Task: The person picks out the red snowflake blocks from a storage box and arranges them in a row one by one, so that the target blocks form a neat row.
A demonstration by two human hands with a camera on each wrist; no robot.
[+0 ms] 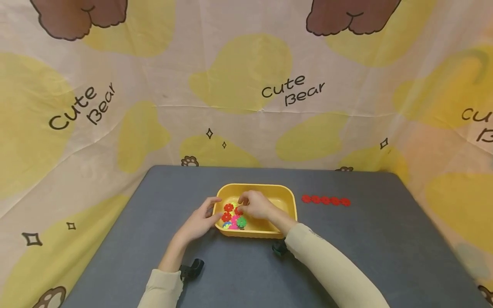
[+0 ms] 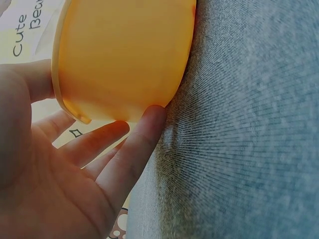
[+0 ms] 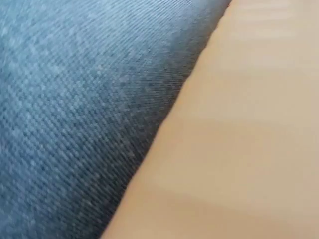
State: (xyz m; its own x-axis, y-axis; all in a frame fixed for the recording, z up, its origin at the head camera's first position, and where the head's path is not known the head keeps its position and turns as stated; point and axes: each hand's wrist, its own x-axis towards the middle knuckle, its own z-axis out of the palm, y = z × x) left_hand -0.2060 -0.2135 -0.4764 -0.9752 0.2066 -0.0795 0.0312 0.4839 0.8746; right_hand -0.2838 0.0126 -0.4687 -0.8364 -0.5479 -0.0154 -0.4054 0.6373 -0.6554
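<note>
A draped, booth-like spot: cloth (image 1: 239, 77) printed with "Cute Bear" hangs beyond the fingers (image 1: 246, 199) and to both sides of them, round the grey table (image 1: 346, 239) beneath them. Wrist cameras (image 1: 195, 268) show behind them. Whether home or studio, one cannot tell.

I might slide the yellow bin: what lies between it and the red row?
Only bare table shows between the yellow bin and red row in the head view.
</note>
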